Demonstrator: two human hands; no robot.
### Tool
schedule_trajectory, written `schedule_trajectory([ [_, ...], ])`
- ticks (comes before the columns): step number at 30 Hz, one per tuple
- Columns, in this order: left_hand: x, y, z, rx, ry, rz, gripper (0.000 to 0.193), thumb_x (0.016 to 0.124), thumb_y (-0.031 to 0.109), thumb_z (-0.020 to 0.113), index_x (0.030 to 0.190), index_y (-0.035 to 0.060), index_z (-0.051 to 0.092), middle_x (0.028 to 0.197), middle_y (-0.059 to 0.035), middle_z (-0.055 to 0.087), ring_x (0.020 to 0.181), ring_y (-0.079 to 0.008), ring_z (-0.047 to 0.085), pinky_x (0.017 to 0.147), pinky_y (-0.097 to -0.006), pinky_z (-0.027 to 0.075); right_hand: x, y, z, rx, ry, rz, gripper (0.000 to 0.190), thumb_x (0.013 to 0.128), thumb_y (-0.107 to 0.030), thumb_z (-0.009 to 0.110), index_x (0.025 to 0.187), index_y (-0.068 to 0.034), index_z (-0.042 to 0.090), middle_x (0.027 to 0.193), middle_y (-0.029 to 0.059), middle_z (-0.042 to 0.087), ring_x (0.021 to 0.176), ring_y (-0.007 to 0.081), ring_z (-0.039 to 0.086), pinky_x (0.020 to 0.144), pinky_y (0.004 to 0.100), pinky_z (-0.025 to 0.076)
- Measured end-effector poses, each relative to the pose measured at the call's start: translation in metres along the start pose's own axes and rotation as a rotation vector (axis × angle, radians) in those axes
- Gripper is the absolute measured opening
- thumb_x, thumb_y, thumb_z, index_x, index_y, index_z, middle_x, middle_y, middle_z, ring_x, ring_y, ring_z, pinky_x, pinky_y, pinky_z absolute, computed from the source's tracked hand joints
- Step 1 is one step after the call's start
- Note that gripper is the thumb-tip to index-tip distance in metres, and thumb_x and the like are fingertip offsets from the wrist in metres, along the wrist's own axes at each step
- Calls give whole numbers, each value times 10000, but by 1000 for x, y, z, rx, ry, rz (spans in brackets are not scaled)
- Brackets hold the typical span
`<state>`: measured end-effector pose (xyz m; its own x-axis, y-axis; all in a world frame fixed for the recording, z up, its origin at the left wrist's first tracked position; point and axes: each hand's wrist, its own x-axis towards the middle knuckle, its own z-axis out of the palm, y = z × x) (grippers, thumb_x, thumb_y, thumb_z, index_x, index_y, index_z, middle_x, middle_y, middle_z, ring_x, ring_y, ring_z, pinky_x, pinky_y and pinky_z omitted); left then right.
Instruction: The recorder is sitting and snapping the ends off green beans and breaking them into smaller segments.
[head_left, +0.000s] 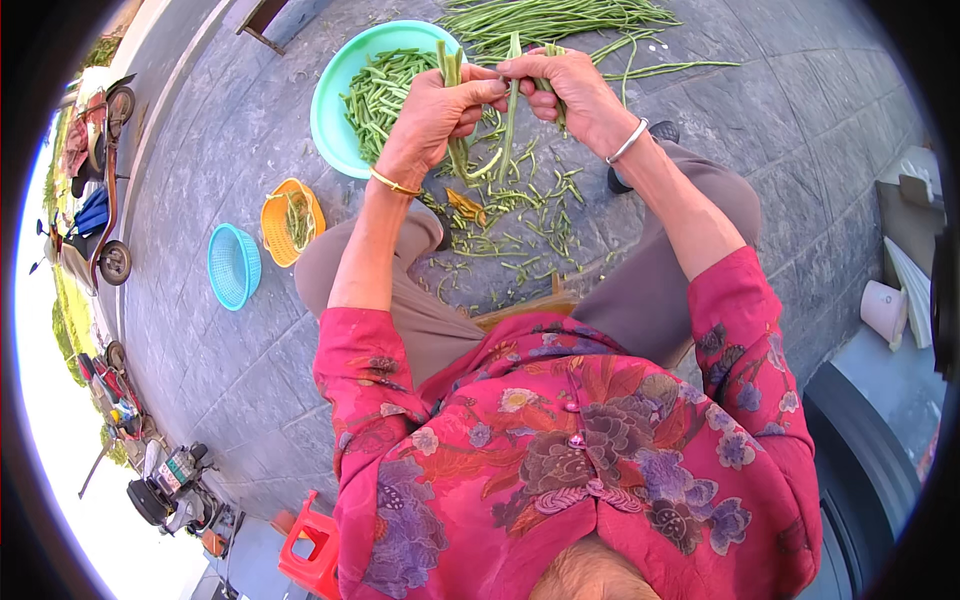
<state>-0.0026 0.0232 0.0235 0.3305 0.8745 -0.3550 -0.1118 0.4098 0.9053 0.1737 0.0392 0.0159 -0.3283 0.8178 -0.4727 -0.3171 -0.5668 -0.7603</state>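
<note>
My left hand (427, 112), with a gold bracelet at the wrist, grips a few green bean lengths (459, 157) that stick out above and below the fist. In my right hand (581, 86), which wears a silver bangle, more short bean pieces (556, 51) are held against the palm. Between the fingertips of both hands hangs one pale, flattish bean (510, 124). Behind my left hand, a mint-green basin (328, 105) holds a heap of cut beans (382, 94). Bean scraps (525, 202) and a brown dried leaf (466, 205) litter the paving below.
Whole long beans (555, 22) lie in a pile beyond my hands. To the left stand a yellow basket (279, 244) containing scraps and a blue basket (235, 266). A red plastic stool (311, 551) is at lower left. Parked scooters (112, 180) line the left edge.
</note>
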Motion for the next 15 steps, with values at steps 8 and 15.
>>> schedule_trajectory([
  [8, 4, -4, 9, 123, 68, -4, 112, 824, 53, 553, 890, -15, 612, 650, -11, 554, 447, -8, 352, 388, -162, 224, 6, 8, -4, -10, 63, -24, 118, 730, -74, 678, 689, 0, 595, 575, 26, 519, 410, 56, 382, 357, 202, 252],
  [15, 8, -22, 8, 221, 171, -3, 169, 820, 61, 524, 916, 33, 659, 588, 30, 522, 434, -22, 402, 383, -184, 264, 5, 2, -4, 16, 33, -119, 134, 720, -79, 684, 670, -10, 579, 571, 36, 536, 406, 76, 395, 383, 236, 285],
])
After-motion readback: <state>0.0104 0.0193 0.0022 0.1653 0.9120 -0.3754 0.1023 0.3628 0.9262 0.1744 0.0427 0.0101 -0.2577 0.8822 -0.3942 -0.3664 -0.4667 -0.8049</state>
